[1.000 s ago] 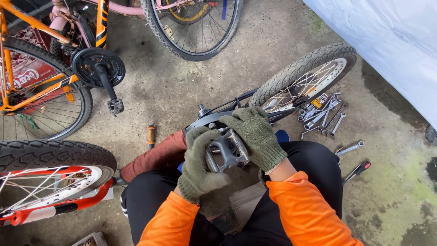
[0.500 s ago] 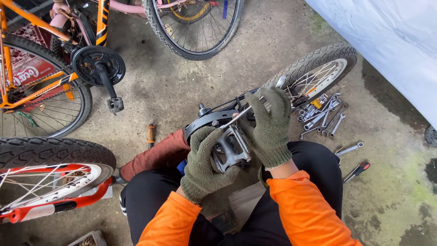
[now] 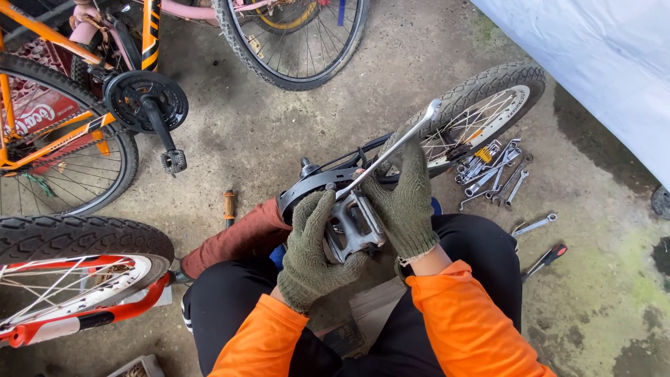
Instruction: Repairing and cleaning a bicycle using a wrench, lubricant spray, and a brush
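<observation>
I wear green knit gloves and orange sleeves. My left hand (image 3: 312,253) grips a grey bicycle pedal (image 3: 354,227) from the left, over my lap. My right hand (image 3: 407,199) holds a silver wrench (image 3: 391,148) that slants up to the right, its lower end at the pedal's axle next to a black crank and chainguard (image 3: 314,185). Behind the hands lies a small bicycle wheel (image 3: 481,108) with a knobby tyre.
A pile of silver wrenches (image 3: 492,171) lies on the concrete to the right, with one loose wrench (image 3: 534,225) and a red-handled tool (image 3: 544,260) nearer. An orange bicycle (image 3: 84,119) stands at left, a red and white wheel (image 3: 70,272) low left, a pink bicycle's wheel (image 3: 293,42) at top.
My right hand lifted off the pedal and now holds the wrench, swung up to the right. The left hand kept its grip on the pedal.
</observation>
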